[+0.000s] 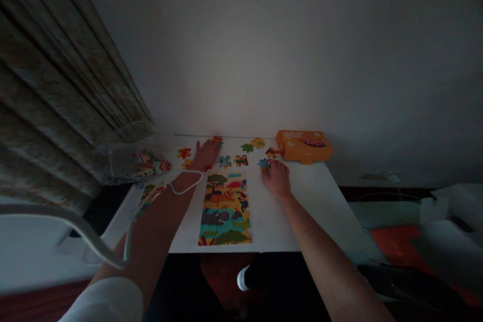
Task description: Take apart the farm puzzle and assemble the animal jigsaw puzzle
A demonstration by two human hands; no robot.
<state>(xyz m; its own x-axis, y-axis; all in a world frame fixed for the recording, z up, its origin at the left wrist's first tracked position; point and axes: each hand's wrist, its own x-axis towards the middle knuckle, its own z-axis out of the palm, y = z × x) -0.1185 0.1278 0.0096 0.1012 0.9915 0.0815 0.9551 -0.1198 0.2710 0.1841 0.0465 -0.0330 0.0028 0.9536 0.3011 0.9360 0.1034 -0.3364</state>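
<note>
1. Hands worked at the far side of a white desk (302,211). Left hand (206,153) lay flat, fingers spread, over loose puzzle pieces (230,161), seemingly pinning or sorting them.
2. Right hand (277,178) was curled, fingertips pinching a blue piece (263,163) beside the loose scatter.
3. Assembled puzzle section (225,210) lay flat mid-desk, long axis running from the near edge toward the wall, probably kept near for fitting.
4. Orange box (304,146) sat far right; plastic bag (132,158) far left.

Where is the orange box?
In the head view, the orange box lies at the far right corner of the white table, by the wall, just beyond the right hand and the loose puzzle pieces.
</note>
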